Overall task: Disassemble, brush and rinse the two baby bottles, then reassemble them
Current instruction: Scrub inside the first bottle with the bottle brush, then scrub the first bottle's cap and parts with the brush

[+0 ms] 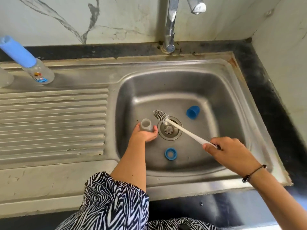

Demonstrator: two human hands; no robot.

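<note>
My left hand [144,133] grips an open clear bottle body [146,124] low in the steel sink [232,100], its mouth facing up. My right hand [227,149] pinches the white handle of a bottle brush [176,124]; its grey-white bristle head hovers just right of the bottle mouth, outside it. A blue cap [192,112] lies on the sink floor at the right. A blue screw ring [170,153] lies near the front of the basin. The second bottle [26,61], with its blue cap on, stands on the drainboard at the far left.
The drain strainer [169,130] sits under the brush shaft. A chrome tap [170,25] rises behind the sink, with no water running. A pale rounded object [5,78] is cut off at the left edge. The ribbed drainboard [53,120] lies to the left, black counter at the right.
</note>
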